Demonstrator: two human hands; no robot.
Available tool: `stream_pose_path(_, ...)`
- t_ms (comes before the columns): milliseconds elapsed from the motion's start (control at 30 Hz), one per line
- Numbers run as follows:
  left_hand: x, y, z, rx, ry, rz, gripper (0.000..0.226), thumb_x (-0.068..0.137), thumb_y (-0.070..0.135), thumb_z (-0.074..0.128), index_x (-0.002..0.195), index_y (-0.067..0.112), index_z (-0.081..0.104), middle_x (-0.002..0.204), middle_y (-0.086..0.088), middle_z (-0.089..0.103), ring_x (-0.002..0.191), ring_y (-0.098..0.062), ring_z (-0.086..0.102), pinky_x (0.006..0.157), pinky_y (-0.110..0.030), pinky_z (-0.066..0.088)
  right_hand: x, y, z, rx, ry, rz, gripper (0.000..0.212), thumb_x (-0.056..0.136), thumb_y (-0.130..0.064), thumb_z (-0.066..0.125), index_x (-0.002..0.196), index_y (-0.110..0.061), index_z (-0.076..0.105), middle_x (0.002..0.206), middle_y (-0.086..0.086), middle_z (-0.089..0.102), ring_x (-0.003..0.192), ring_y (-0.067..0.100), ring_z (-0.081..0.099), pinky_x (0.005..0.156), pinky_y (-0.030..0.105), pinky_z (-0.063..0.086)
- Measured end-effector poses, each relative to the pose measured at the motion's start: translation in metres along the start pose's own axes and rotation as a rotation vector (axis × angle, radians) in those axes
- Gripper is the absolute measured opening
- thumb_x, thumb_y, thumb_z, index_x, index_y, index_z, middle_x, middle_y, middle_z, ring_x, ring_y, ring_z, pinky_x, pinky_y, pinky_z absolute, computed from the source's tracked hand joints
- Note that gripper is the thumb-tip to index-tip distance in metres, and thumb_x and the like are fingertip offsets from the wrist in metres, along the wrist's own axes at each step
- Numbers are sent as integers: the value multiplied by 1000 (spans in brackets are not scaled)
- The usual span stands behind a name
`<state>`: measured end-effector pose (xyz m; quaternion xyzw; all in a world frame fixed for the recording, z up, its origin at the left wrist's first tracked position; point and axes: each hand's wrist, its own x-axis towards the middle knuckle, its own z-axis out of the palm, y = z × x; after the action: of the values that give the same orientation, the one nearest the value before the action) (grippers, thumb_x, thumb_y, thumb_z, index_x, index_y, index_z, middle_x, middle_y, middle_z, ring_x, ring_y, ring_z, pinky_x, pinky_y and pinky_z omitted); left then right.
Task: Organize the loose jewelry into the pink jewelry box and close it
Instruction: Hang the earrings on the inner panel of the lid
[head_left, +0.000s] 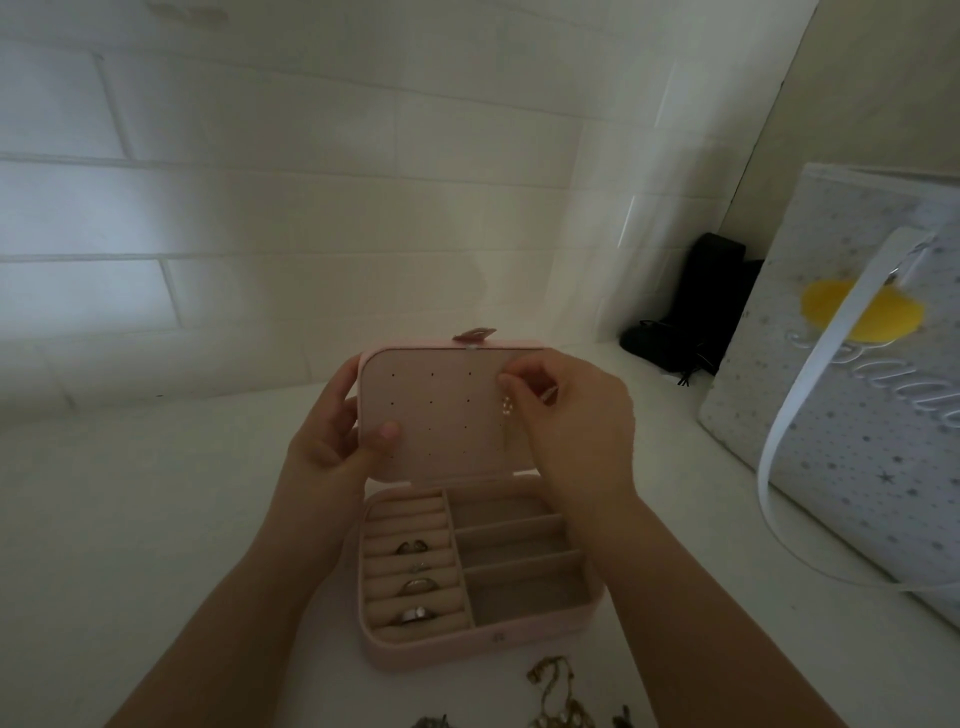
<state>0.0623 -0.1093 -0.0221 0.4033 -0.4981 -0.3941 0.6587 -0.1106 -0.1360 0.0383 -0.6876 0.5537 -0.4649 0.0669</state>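
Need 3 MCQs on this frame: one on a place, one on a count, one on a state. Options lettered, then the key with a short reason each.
1. Where are the rings?
A. In the padded roll slots on the left side of the jewelry box
B. In the right-hand compartments
C. On the lid panel

2. How many rings sit in the box?
A. One
B. Four
C. Seven

3. How does the lid stand?
A. Shut and snapped
B. Detached, flat on the table
C. Open, upright, held by the left hand

Key:
1 A: the rings sit between the rolls at left; the right compartments look empty.
2 B: four show in the slots.
3 C: the left hand grips the raised lid's edge while the right hand pinches an earring at the perforated panel.
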Motion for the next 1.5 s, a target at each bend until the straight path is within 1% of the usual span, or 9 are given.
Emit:
stream_pose_path(167, 2, -3, -1, 9, 5, 6, 58, 87, -2, 51, 135, 28, 42, 109, 7, 71, 101, -13, 65, 73, -22, 55, -6, 10, -2, -118, -23, -115, 14, 86, -30, 60, 96, -31, 68, 78, -12, 67, 64, 3, 51, 58, 8, 32)
stream_pose_path(300, 2, -3, 0, 13, -3, 15, 58, 88, -2, 51, 138, 25, 39, 117, 0, 66, 105, -17, 63, 76, -25, 55, -7, 13, -11, -5, -203, -82, 25, 88, -28, 57, 112, -33, 63, 72, -11, 59, 58, 3, 49, 62, 17, 43)
stream_pose_path(400, 3, -4, 0, 12, -3, 28, 61, 85, 1, 57, 139, 20, 37, 119, -4, 64, 107, -18, 61, 83, -29, 55, -9, 12, -34, 86, -267, -81, 24, 86, -26, 57, 108, -35, 63, 70, -5, 64, 52, 6, 50, 57, 15, 44)
stream_pose_path(533, 4, -4, -1, 78, -19, 70, 66, 78, 9, 59, 140, 18, 36, 118, -7, 63, 102, -12, 62, 84, -25, 54, -19, 25, -82, 3, -704, -97, 9, 80, -40, 58, 86, -41, 65, 68, -15, 65, 56, 5, 58, 53, 12, 46)
stream_pose_path(700, 4, -6, -3, 171, -31, 130, 57, 80, 11, 59, 132, 29, 44, 104, 18, 67, 95, 0, 62, 76, -20, 54, -54, 59, -120, -242, -1066, 23, 15, 76, -40, 69, 91, -40, 66, 80, -12, 65, 72, 2, 58, 65, 16, 48)
stream_pose_path(867, 2, -8, -4, 187, -20, 142, 58, 86, 5, 56, 136, 28, 41, 106, 18, 67, 97, -2, 62, 83, -24, 55, -79, 69, -127, -165, -1099, 51, 20, 72, -37, 74, 90, -37, 66, 86, -8, 59, 76, 6, 54, 74, 24, 48)
stream_pose_path(1100, 1, -7, -2, 162, 2, 129, 55, 88, 1, 54, 132, 32, 44, 104, 19, 68, 97, -3, 63, 84, -28, 54, -81, 65, -118, -150, -1144, -13, 12, 76, -24, 71, 84, -31, 66, 81, -10, 48, 69, -2, 46, 65, 8, 36)
stream_pose_path(1233, 1, -7, -2, 157, -1, 125, 57, 87, -1, 53, 131, 34, 45, 104, 19, 68, 98, -3, 63, 84, -27, 55, -79, 72, -121, -119, -1111, 26, 23, 73, -30, 73, 90, -38, 59, 86, -13, 49, 73, -1, 46, 69, 12, 39)
stream_pose_path(1500, 1, -8, -3, 111, -16, 116, 59, 86, -3, 54, 134, 30, 43, 107, 16, 68, 103, -8, 61, 90, -35, 52, -79, 73, -123, -139, -1101, 35, 19, 74, -32, 73, 89, -39, 64, 84, -12, 49, 71, -1, 45, 68, 12, 39)
